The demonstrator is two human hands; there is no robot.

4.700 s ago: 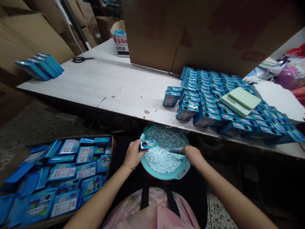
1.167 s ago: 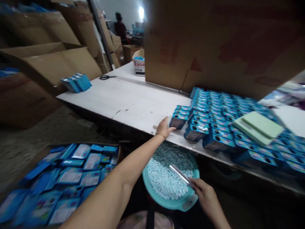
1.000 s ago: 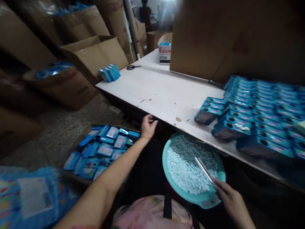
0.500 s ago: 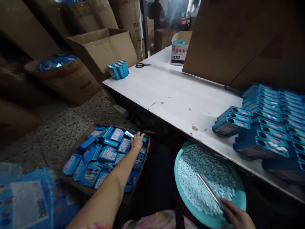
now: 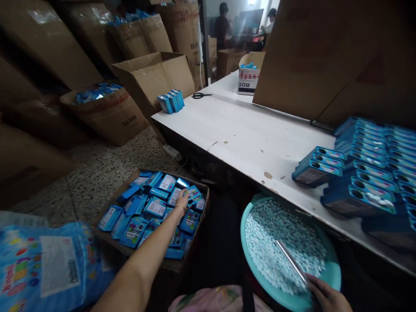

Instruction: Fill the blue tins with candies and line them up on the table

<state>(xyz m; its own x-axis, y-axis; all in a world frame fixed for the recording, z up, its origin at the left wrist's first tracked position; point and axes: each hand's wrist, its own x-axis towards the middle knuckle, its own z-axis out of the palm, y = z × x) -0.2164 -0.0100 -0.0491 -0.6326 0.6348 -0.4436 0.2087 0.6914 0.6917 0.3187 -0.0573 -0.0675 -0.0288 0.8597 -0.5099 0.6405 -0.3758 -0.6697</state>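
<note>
Many blue boxes (image 5: 155,207) fill a low carton (image 5: 105,235); over them the left hand (image 5: 182,199), its arm outstretched, grips another box (image 5: 192,196). Rightward, a teal basin (image 5: 247,249) holds pale pellets (image 5: 276,225). The right hand's (image 5: 326,294) fingers, partly cut off, grip a metal tool (image 5: 292,263).

The white, chipped rectangular surface (image 5: 240,130) bears four upright blue boxes (image 5: 171,101) at its left corner, black metal scissors (image 5: 201,95) beside them, and tight rows of blue boxes (image 5: 364,177) along its right end.
</note>
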